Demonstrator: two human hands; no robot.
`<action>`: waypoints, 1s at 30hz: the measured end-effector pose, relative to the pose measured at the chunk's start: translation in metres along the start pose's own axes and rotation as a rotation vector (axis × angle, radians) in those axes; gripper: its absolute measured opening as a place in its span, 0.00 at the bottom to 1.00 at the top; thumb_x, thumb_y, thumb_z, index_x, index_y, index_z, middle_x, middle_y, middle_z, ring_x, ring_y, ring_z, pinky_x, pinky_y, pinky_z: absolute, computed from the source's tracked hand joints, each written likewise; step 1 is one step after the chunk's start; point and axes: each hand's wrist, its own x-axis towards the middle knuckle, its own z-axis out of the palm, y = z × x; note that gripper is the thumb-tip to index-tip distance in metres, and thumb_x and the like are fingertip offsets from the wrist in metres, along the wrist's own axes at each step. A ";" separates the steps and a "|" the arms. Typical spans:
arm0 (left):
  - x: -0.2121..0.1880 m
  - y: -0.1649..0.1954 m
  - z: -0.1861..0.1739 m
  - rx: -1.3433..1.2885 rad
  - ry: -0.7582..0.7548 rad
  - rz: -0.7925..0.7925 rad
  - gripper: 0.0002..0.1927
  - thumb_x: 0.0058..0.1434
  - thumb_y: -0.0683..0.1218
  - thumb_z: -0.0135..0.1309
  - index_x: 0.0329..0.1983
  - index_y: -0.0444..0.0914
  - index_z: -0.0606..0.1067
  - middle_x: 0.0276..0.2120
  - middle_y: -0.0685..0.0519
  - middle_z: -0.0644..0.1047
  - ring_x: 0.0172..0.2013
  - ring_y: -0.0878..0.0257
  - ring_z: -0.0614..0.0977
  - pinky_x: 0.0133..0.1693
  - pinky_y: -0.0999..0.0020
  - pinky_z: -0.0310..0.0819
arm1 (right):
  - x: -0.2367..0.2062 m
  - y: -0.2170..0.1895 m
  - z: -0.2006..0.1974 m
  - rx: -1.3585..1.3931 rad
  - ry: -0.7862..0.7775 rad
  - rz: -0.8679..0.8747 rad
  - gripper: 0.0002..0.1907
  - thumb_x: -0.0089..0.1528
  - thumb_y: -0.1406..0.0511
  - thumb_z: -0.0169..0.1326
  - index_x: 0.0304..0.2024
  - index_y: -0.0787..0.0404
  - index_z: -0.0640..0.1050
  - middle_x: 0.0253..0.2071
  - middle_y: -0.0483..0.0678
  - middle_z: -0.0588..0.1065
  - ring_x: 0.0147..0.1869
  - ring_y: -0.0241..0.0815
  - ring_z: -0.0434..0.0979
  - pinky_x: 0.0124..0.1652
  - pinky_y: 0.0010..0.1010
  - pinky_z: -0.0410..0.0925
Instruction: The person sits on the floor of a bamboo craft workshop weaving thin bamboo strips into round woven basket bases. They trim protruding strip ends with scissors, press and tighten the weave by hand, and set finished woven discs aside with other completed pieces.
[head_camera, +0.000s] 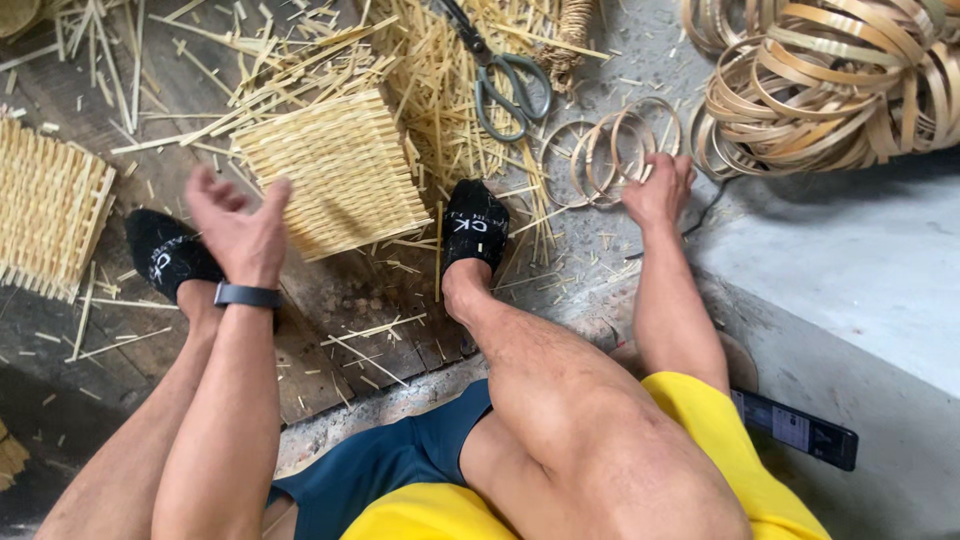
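Note:
My left hand (240, 225) hovers with fingers spread just left of a square woven bamboo mat (340, 170) lying on the floor between my feet; it holds nothing. My right hand (660, 190) reaches to the right and rests its fingers on a small stack of thin bamboo rings (610, 150) on the concrete. Whether it grips a ring I cannot tell. Both feet wear black socks, and a dark band sits on my left wrist.
Grey-handled scissors (505, 85) lie among loose bamboo sticks (440, 70). A big heap of coiled bamboo strips (830, 90) fills the top right. Another woven mat (50, 205) lies at the left edge. A phone (795, 428) sits on the concrete ledge beside my right leg.

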 end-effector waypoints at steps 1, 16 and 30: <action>0.000 0.001 -0.003 -0.013 0.033 0.017 0.46 0.62 0.47 0.74 0.74 0.35 0.57 0.60 0.42 0.68 0.58 0.55 0.74 0.58 0.63 0.75 | -0.002 0.012 -0.001 0.008 -0.021 0.093 0.15 0.53 0.65 0.67 0.39 0.62 0.79 0.37 0.51 0.78 0.39 0.48 0.79 0.40 0.38 0.72; -0.015 0.092 -0.017 -0.159 0.046 0.361 0.18 0.71 0.42 0.63 0.60 0.35 0.74 0.50 0.51 0.76 0.47 0.63 0.81 0.46 0.69 0.80 | 0.042 -0.023 -0.046 0.603 -0.223 0.297 0.06 0.63 0.72 0.58 0.43 0.64 0.81 0.37 0.47 0.79 0.35 0.37 0.78 0.33 0.31 0.75; -0.087 0.240 -0.027 -0.893 -1.028 -0.645 0.39 0.55 0.84 0.29 0.12 0.48 0.56 0.12 0.58 0.62 0.13 0.68 0.54 0.16 0.71 0.36 | 0.009 -0.363 -0.255 0.457 -0.200 -1.393 0.07 0.62 0.65 0.65 0.37 0.61 0.80 0.34 0.47 0.73 0.40 0.45 0.75 0.34 0.34 0.70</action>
